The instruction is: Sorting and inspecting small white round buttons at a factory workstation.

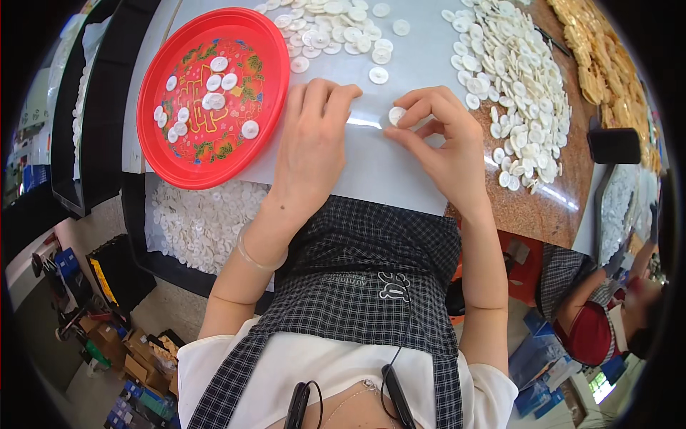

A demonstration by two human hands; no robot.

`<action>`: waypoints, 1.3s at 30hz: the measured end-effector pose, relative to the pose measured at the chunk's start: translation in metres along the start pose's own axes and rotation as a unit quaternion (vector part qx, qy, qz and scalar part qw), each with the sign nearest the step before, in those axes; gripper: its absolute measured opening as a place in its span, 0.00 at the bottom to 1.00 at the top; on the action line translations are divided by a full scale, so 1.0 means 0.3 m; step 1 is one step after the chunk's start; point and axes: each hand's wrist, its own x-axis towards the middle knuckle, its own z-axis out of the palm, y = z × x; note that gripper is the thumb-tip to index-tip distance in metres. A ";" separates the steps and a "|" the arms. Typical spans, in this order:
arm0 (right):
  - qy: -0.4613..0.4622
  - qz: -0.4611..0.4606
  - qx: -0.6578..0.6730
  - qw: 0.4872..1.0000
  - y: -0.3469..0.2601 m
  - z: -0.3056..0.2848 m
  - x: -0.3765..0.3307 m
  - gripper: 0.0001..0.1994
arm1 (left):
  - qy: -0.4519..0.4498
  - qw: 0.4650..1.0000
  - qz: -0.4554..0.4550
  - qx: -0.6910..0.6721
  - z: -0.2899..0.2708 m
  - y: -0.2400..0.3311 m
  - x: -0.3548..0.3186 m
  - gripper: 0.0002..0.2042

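Note:
A small round white plastic disc [397, 116] is pinched between the thumb and forefinger of my right hand [446, 139], held just above the grey tabletop. To its left, my left hand [314, 139] is curled with its back up and its fingers bent down. Its thumb and fingertips are hidden, so what it may hold does not show. Beside that hand lies a red round tray [161, 161] with a patterned bottom and several white discs on it. Past my hands, a heap of similar discs [332, 25] lies on the grey tabletop [386, 175].
A larger heap of white discs [518, 93] spreads over a brown board [543, 218] at the right, beside yellowish pieces [600, 57]. Below the tray, a black bin [189, 280] holds many white pieces [204, 222]. Another person [589, 322] is at the far right.

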 end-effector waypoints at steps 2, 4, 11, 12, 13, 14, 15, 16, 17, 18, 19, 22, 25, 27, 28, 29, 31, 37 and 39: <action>0.005 0.017 0.029 0.999 -0.006 0.000 -0.008 0.11 | 0.002 1.000 0.012 -0.012 -0.019 0.007 -0.018 0.16; 0.019 0.039 0.057 0.997 -0.035 0.001 -0.006 0.11 | -0.030 0.999 -0.012 -0.036 -0.049 0.019 -0.025 0.16; 0.030 0.040 0.035 0.998 -0.049 -0.008 -0.009 0.12 | -0.032 0.999 -0.001 0.010 -0.049 0.013 -0.040 0.16; 0.032 0.042 0.034 0.998 -0.045 -0.008 -0.005 0.12 | -0.030 1.000 -0.005 0.002 -0.053 0.016 -0.042 0.15; 0.041 0.025 0.013 0.999 -0.041 -0.005 0.002 0.11 | -0.026 1.000 -0.009 -0.007 -0.055 0.016 -0.045 0.15; 0.049 0.008 -0.008 0.999 -0.038 -0.003 0.005 0.10 | -0.028 1.000 -0.008 -0.009 -0.051 0.013 -0.048 0.15; 0.049 0.009 -0.009 0.999 -0.038 -0.002 0.001 0.10 | -0.015 1.000 -0.001 -0.009 -0.044 0.008 -0.052 0.15; 0.044 0.016 -0.027 0.999 -0.035 0.005 0.000 0.10 | -0.002 1.000 0.003 -0.007 -0.037 -0.001 -0.058 0.14; 0.039 0.023 -0.046 0.998 -0.032 0.011 -0.001 0.10 | -0.002 1.000 0.002 -0.005 -0.025 -0.012 -0.063 0.14; 0.037 0.023 -0.044 0.998 -0.032 0.017 -0.006 0.10 | 0.024 1.000 0.014 -0.002 -0.010 -0.025 -0.067 0.13; 0.008 -0.006 -0.052 0.999 -0.037 0.021 -0.014 0.11 | 0.050 0.998 0.028 0.000 -0.002 -0.033 -0.066 0.12; 0.000 -0.039 -0.063 0.997 -0.032 0.068 -0.025 0.12 | 0.080 0.996 0.033 -0.005 0.006 -0.033 -0.057 0.10; 0.024 -0.068 -0.110 0.991 -0.008 0.111 -0.024 0.12 | 0.093 0.995 0.022 -0.032 0.009 -0.036 -0.045 0.09; 0.025 -0.094 -0.151 0.984 -0.006 0.120 -0.019 0.12 | 0.089 0.992 -0.029 -0.080 0.005 -0.026 -0.046 0.08; 0.026 -0.086 -0.158 0.983 -0.014 0.121 -0.016 0.11 | 0.085 0.985 -0.079 -0.130 0.004 -0.021 -0.047 0.08; 0.027 -0.079 -0.166 0.983 -0.020 0.124 -0.012 0.10 | 0.086 0.985 -0.080 -0.129 0.005 -0.014 -0.047 0.08; 0.030 -0.092 -0.164 0.982 -0.015 0.117 -0.007 0.09 | 0.111 0.870 -0.166 -0.450 0.004 0.005 -0.048 0.08; 0.027 -0.063 -0.133 0.989 -0.021 0.097 -0.032 0.07 | 0.064 0.570 -0.301 -0.762 -0.068 0.040 -0.058 0.11; 0.026 -0.029 -0.115 0.993 -0.028 0.092 -0.036 0.07 | 0.049 0.563 -0.298 -0.770 -0.070 0.034 -0.064 0.10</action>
